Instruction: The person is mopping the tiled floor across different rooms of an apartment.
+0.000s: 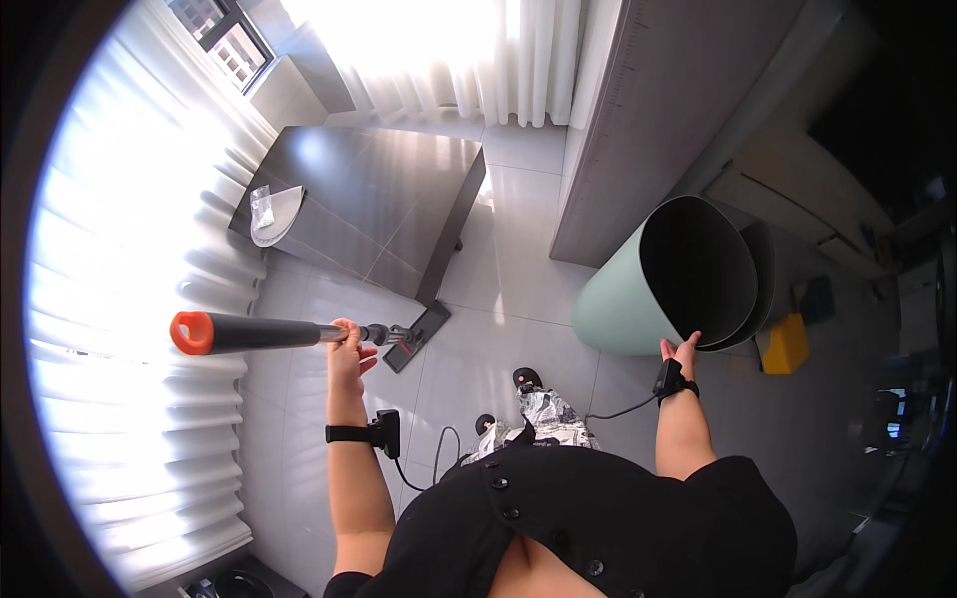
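My left hand (349, 349) is closed round the metal pole of a flat mop (269, 333). Its dark grip ends in an orange loop at the left, and its flat dark mop head (417, 339) rests on the tiles by the table. At the right, my right hand (683, 354) pinches the near rim of a tall pale green bin (623, 299), thumb over the edge. The bin looks tilted, and its inside is dark. Both wrists wear black straps with small devices and cables.
A low dark table (384, 194) stands ahead, bearing a light rounded item (276, 217) with a clear packet. White curtains (140, 299) hang at the left and far side. A grey panel (648, 120) rises behind the bin. Beside it are a second dark bin (765, 284) and a yellow object (783, 346).
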A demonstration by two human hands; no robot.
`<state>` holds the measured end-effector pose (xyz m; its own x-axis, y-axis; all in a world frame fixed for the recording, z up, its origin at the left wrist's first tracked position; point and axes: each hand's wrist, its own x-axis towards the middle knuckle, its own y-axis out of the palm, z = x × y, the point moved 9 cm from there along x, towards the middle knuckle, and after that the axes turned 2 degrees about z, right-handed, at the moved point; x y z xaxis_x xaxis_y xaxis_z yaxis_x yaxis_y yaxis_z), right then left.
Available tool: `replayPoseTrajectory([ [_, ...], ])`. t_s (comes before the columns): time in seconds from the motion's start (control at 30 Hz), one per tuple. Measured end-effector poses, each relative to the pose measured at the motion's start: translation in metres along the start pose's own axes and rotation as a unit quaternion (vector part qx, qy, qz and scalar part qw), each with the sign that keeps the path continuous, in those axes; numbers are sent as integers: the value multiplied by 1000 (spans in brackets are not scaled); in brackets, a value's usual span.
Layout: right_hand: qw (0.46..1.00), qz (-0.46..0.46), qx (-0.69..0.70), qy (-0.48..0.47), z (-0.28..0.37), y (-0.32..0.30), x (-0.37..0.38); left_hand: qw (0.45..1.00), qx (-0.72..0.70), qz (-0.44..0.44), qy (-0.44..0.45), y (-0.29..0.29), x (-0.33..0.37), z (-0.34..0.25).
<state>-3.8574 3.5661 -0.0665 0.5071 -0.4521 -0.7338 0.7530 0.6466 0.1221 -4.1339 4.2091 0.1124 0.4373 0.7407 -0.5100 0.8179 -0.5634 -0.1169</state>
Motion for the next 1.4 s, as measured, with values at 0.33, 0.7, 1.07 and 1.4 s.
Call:
replayPoseTrajectory([
  [0.33, 938, 307, -130, 97, -82, 98, -102, 998, 26, 47, 31, 11, 10, -4],
  [0.7, 413, 857, -110, -287, -42, 237, -624, 982, 97, 160, 23, 56, -12, 1],
  [1.07, 525, 798, -23, -296, -28, 233, -658, 958, 16, 283, -47, 69, 4, 65],
  [1.4, 448, 833, -51, -321, 53, 270, -637, 807, -311, 464, -190, 212, -6, 12],
])
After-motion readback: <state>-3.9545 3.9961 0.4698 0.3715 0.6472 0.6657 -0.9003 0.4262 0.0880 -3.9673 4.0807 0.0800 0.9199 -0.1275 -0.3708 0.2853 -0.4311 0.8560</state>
